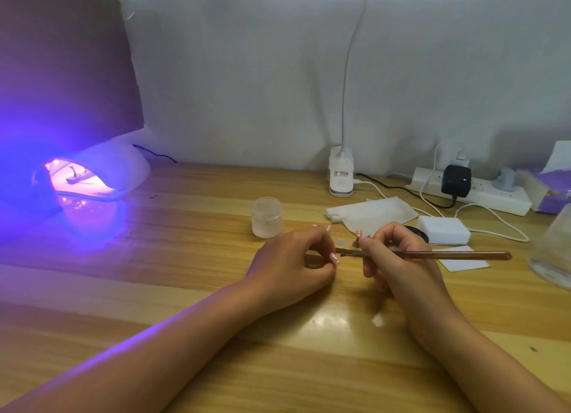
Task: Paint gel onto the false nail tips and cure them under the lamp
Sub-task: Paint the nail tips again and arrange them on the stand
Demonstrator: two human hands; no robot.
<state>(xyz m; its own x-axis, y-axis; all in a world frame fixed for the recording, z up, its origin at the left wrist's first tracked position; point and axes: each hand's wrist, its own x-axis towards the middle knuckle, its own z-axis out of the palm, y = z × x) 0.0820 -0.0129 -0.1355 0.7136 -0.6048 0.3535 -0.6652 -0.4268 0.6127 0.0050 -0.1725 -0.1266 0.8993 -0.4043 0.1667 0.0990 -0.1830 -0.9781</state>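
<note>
Amber brush (432, 255) gripped by fingers of the right hand (398, 258); left hand (293, 264) fingers curled, grip unclear.

R hand (401, 264) grips brush (463, 255); lamp (120, 168) lit.

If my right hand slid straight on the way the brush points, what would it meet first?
Probably the left hand: the brush in the right hand aims leftward, its tip right by the left thumb. Depth is hard to judge, so it may pass just above.

A wooden table (185, 258) bears a jar (266, 217), curing lamp (102, 171), power strip (482, 193).
</note>
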